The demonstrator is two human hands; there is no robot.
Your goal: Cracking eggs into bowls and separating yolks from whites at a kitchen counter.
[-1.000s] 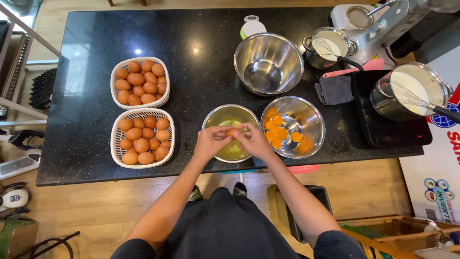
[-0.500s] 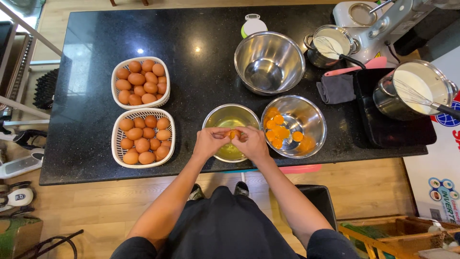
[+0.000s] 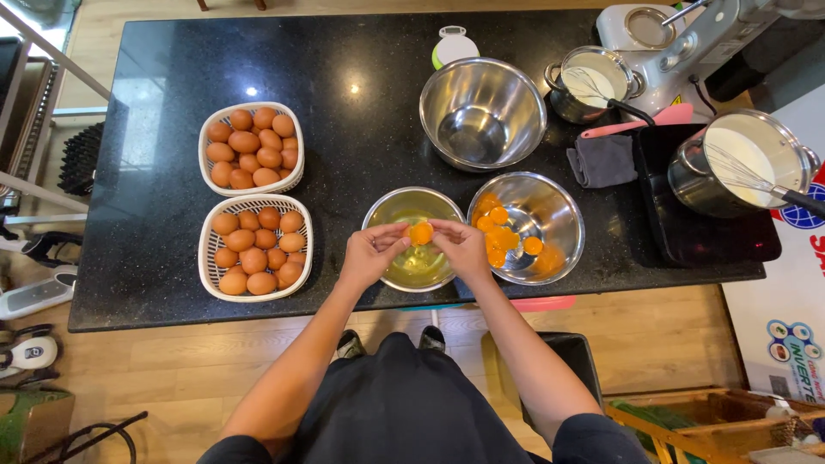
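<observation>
Left hand [image 3: 371, 254] and right hand [image 3: 461, 247] are each gripping half of a cracked egg [image 3: 421, 233], yolk showing, over the whites bowl [image 3: 382, 215]. Risk: a shell edge piercing the yolk (spoiling the whites). Compared with earlier, the halves are sitting slightly wider apart.

Both hands, left hand [image 3: 371, 255] and right hand [image 3: 462, 247], hold an egg yolk [image 3: 421, 233] over the egg-white bowl [image 3: 387, 209].
</observation>
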